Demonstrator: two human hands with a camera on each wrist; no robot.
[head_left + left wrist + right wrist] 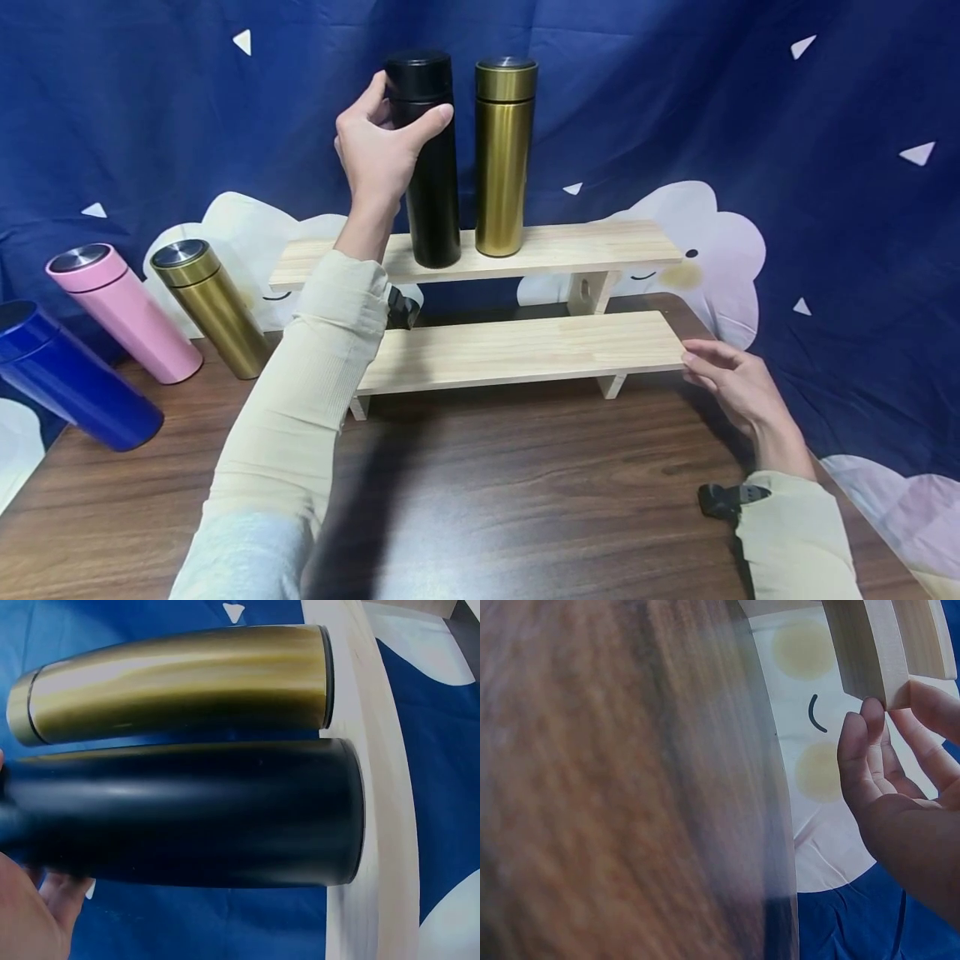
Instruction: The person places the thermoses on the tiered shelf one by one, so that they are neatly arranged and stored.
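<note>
My left hand (pixel 380 154) grips a black thermos bottle (pixel 435 192) around its upper part, thumb across the front. The bottle stands upright at the upper board of a two-tier wooden shelf (pixel 600 243); in the left wrist view the black thermos (pixel 180 817) has its base at the board. Right beside it stands a gold thermos (pixel 504 175), a narrow gap between them. My right hand (pixel 738 392) pinches the right end of the lower board (pixel 525 350); the right wrist view shows thumb and fingertips on either side of the board's corner (pixel 892 656).
On the brown wooden table (pixel 525 500), left of the shelf, stand a blue thermos (pixel 90 383), a pink thermos (pixel 131 321) and a second gold thermos (pixel 217 312). A blue curtain (pixel 675 108) with white clouds and triangles hangs behind.
</note>
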